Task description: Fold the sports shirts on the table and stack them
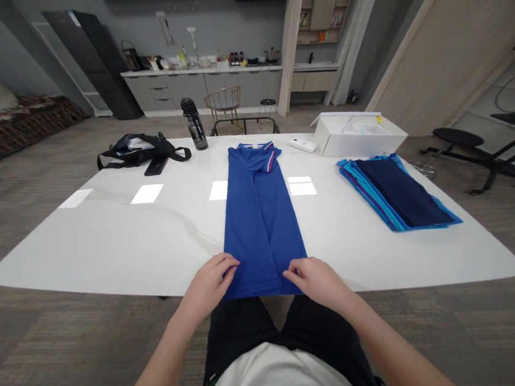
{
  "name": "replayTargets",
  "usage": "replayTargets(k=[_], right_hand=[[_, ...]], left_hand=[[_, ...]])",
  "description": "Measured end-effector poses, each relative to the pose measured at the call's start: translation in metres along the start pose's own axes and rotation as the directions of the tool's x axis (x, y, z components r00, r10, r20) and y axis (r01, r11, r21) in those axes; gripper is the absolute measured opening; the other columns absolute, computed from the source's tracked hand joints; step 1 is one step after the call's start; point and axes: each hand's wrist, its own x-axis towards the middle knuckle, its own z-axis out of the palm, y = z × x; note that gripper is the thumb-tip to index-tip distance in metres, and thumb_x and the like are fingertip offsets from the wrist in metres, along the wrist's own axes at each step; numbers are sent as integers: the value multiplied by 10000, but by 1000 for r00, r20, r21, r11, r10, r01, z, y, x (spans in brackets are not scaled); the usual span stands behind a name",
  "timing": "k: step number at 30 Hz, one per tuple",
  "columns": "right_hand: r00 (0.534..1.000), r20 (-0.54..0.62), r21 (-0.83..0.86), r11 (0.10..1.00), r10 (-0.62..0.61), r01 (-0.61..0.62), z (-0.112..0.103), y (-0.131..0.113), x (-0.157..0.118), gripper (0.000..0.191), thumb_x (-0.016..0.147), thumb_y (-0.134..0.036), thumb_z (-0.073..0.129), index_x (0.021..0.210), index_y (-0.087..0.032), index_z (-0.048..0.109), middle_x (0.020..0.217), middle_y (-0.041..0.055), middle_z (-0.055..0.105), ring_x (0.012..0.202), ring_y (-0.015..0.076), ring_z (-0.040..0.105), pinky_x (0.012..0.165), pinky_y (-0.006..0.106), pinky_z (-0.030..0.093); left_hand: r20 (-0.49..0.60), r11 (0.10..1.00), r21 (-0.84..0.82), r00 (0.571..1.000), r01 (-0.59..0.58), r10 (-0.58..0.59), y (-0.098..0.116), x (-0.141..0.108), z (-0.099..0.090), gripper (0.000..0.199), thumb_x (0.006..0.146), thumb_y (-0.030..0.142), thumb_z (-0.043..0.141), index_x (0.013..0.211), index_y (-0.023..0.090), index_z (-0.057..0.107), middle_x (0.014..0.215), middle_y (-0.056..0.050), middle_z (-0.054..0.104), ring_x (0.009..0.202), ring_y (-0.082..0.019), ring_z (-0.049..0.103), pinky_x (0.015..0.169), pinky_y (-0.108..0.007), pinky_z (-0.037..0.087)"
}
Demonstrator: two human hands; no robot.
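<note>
Left hand (210, 283) and right hand (316, 276) curl at the blue collared fabric shirt (248, 223), grip unclear; I'd keep tension even.

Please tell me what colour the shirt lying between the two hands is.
The shirt is mostly blue, shown best in the head view.

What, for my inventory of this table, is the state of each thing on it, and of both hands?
Blue shirt: folded into a narrow strip, lying flat, collar at the far end.
Left hand: curled, at the shirt's near end; grip unclear.
Right hand: likewise.
Stacked clothes: folded flat.
White box: lid open.
Bottle: upright, cap on.
Black bag: lying down.
Dark flat item: lying by the bag.
Small white object: lying flat.
</note>
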Motion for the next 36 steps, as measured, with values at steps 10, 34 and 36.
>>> replayTargets(k=[10, 34, 36], right_hand=[[959, -89, -108, 960, -269, 259, 32, 8, 22, 525, 1004, -400, 550, 1515, -314, 468, 1616, 86, 382, 1491, 306, 332, 1203, 567, 279], [909, -175, -73, 925, -379, 372, 0, 91, -13, 304, 1010, -179, 470, 1173, -251, 716, 1173, 119, 659, 1050, 225, 625, 937, 423, 506], [911, -151, -58, 923, -384, 380, -1, 98, -22, 292, 1001, -176, 482, 1162, -257, 712, 1172, 116, 646, 1040, 224, 619, 910, 402, 510]], left_hand=[[144, 934, 325, 984, -151, 109, -3, 41, 65, 585, 1040, 431, 431, 1575, 212, 340, 1634, -135, 339, 1519, -299, 298, 1209, -589, 295], [198, 925, 160, 929, -344, 312, -69, -19, -9, 461, 963, 50, 433, 1307, 256, 660, 1355, -90, 664, 1294, -211, 598, 1129, -457, 489], [249, 911, 187, 915, -366, 317, -64, -29, -15, 463, 956, 48, 450, 1316, 259, 651, 1372, -79, 656, 1305, -208, 588, 1153, -456, 463]])
